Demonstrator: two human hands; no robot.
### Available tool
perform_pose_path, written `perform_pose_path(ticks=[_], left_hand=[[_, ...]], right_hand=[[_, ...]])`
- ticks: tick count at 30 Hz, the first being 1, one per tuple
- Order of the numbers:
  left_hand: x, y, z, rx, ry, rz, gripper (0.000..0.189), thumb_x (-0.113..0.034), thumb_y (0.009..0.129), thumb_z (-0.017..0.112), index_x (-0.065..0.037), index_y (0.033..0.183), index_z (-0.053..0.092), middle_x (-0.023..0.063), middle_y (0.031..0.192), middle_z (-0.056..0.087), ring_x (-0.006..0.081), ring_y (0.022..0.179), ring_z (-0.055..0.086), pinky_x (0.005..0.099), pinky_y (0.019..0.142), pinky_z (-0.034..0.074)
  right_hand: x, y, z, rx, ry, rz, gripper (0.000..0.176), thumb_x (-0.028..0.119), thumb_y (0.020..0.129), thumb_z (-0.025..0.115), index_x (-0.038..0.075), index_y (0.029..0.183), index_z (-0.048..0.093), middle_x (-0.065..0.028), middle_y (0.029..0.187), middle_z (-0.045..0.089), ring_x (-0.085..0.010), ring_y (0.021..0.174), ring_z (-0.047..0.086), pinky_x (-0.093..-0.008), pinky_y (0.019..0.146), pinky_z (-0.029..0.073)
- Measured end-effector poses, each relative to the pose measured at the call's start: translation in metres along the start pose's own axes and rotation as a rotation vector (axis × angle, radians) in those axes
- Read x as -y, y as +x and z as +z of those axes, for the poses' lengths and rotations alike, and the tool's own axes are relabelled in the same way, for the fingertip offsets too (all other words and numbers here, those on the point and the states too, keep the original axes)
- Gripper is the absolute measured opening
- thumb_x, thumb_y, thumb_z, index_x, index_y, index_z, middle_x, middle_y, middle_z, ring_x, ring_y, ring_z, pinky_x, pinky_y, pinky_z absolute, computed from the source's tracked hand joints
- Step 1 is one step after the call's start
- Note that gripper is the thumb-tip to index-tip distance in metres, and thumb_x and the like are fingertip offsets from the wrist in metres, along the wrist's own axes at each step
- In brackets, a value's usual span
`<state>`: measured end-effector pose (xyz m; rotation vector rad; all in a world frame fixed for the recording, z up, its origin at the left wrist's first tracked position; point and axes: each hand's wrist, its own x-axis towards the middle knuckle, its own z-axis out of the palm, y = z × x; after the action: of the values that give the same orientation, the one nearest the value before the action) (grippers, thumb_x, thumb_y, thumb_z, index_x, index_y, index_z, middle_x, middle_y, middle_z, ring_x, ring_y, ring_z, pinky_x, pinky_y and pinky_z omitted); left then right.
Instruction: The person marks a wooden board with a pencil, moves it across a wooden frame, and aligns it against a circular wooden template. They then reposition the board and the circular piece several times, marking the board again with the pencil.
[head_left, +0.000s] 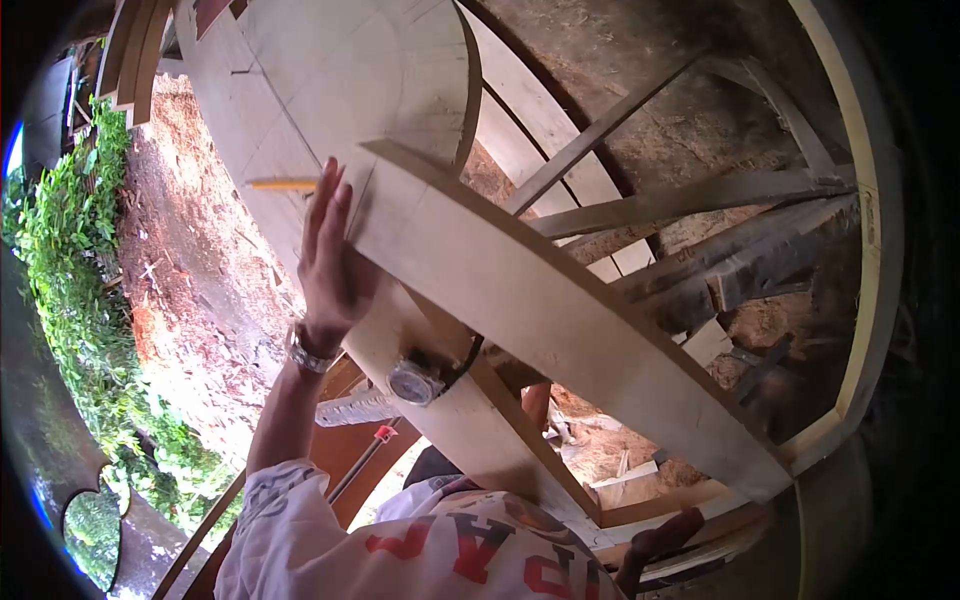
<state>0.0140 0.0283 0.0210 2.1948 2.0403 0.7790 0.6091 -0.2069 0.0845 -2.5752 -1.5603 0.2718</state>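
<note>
A long pale curved wooden plank [560,310] slants across the middle of the view. At its upper-left end, my left hand [335,260] grips the edge with fingers nearly straight; the thumb is hidden behind the wood. A metal-band watch is on that wrist. Just beyond the fingertips, a yellow pencil [283,184] lies on a broad rounded board [330,75]. My right hand [665,535] is low in the view, dark and partly hidden, beside the wooden frame near the plank's lower end. I cannot tell whether its fingers grip anything.
A round glass-faced device [415,383] sits on a board beneath the plank. Below it is a red-tipped metal bar [385,433]. A large curved wooden frame [868,270] with crossing braces [690,200] stands to the right. Wood scraps litter the dirt floor; green plants [80,240] grow at left.
</note>
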Motion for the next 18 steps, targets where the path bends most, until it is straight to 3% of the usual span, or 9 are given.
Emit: perform_pose_path(ticks=[2,3,5,7,9,11,13,14,18], left_hand=[[0.001,-0.002,-0.004,0.061,0.025,0.026,0.047,-0.010,0.097,0.052,0.004,0.141,0.045,0.0336,0.143,0.045,0.0474,0.130,0.049,0.0516,0.106,0.044],[-0.002,-0.001,-0.006,0.075,0.008,0.001,0.063,0.008,0.080,0.048,-0.002,0.142,0.048,0.0321,0.146,0.042,0.0472,0.135,0.044,0.0524,0.109,0.041],[0.002,-0.005,-0.002,0.049,-0.062,-0.002,0.063,0.009,0.080,0.051,-0.006,0.141,0.050,0.0318,0.147,0.039,0.0486,0.134,0.044,0.0552,0.108,0.042],[0.003,-0.007,-0.001,0.043,-0.109,-0.035,0.062,0.008,0.081,0.058,-0.015,0.139,0.055,0.0315,0.150,0.034,0.0511,0.132,0.045,0.0589,0.107,0.042],[0.005,-0.008,-0.001,0.059,-0.112,-0.020,0.062,0.007,0.080,0.060,-0.017,0.138,0.055,0.0316,0.149,0.035,0.0507,0.132,0.045,0.0586,0.107,0.042],[0.005,-0.012,-0.002,0.075,-0.126,-0.052,0.063,0.006,0.079,0.063,-0.020,0.136,0.057,0.0316,0.149,0.036,0.0503,0.131,0.046,0.0582,0.106,0.042],[0.005,-0.013,-0.005,0.100,-0.116,-0.054,0.063,0.006,0.078,0.063,-0.021,0.135,0.058,0.0317,0.148,0.037,0.0502,0.131,0.046,0.0575,0.105,0.043],[0.006,-0.014,-0.007,0.114,-0.111,-0.056,0.064,0.006,0.077,0.064,-0.022,0.134,0.058,0.0317,0.148,0.037,0.0501,0.131,0.046,0.0572,0.105,0.043],[0.010,-0.018,-0.006,0.115,-0.156,-0.073,0.057,-0.005,0.081,0.073,-0.023,0.133,0.059,0.0308,0.146,0.040,0.0471,0.126,0.050,0.0523,0.099,0.048]], right_hand=[[0.065,0.014,-0.010,-0.018,0.128,-0.255,0.038,0.038,0.104,0.041,0.003,0.093,0.052,-0.0125,0.094,0.053,-0.0272,0.089,0.054,-0.0411,0.085,0.045],[0.107,0.040,-0.008,-0.097,0.232,-0.448,0.037,0.038,0.103,0.040,0.005,0.091,0.051,-0.0112,0.092,0.051,-0.0256,0.087,0.053,-0.0401,0.084,0.045],[0.175,0.084,-0.013,-0.105,0.601,-0.570,0.031,0.033,0.104,0.040,0.005,0.097,0.054,-0.0136,0.100,0.053,-0.0287,0.096,0.054,-0.0441,0.089,0.045],[0.205,0.120,-0.015,0.045,0.928,-0.432,0.027,0.027,0.104,0.044,0.005,0.111,0.057,-0.0167,0.114,0.056,-0.0321,0.110,0.057,-0.0475,0.096,0.048],[0.215,0.172,-0.009,0.206,1.056,-0.316,0.029,0.026,0.103,0.049,0.005,0.121,0.056,-0.0155,0.122,0.056,-0.0293,0.117,0.058,-0.0445,0.097,0.051],[0.258,0.213,0.013,0.375,1.040,-0.086,0.029,0.023,0.102,0.051,0.004,0.123,0.057,-0.0135,0.119,0.060,-0.0246,0.113,0.061,-0.0379,0.092,0.054],[0.333,0.253,0.049,0.674,0.890,-0.095,0.020,0.021,0.100,0.052,0.003,0.107,0.056,-0.0087,0.096,0.058,-0.0155,0.088,0.058,-0.0291,0.074,0.051],[0.393,0.259,0.068,0.892,0.810,-0.272,0.020,0.021,0.098,0.052,0.002,0.095,0.055,-0.0054,0.080,0.054,-0.0097,0.069,0.053,-0.0256,0.061,0.046],[0.473,0.250,0.152,1.437,0.984,-0.205,0.011,0.009,0.090,0.064,-0.002,0.087,0.064,-0.0089,0.072,0.064,-0.0127,0.063,0.062,-0.0236,0.057,0.051]])
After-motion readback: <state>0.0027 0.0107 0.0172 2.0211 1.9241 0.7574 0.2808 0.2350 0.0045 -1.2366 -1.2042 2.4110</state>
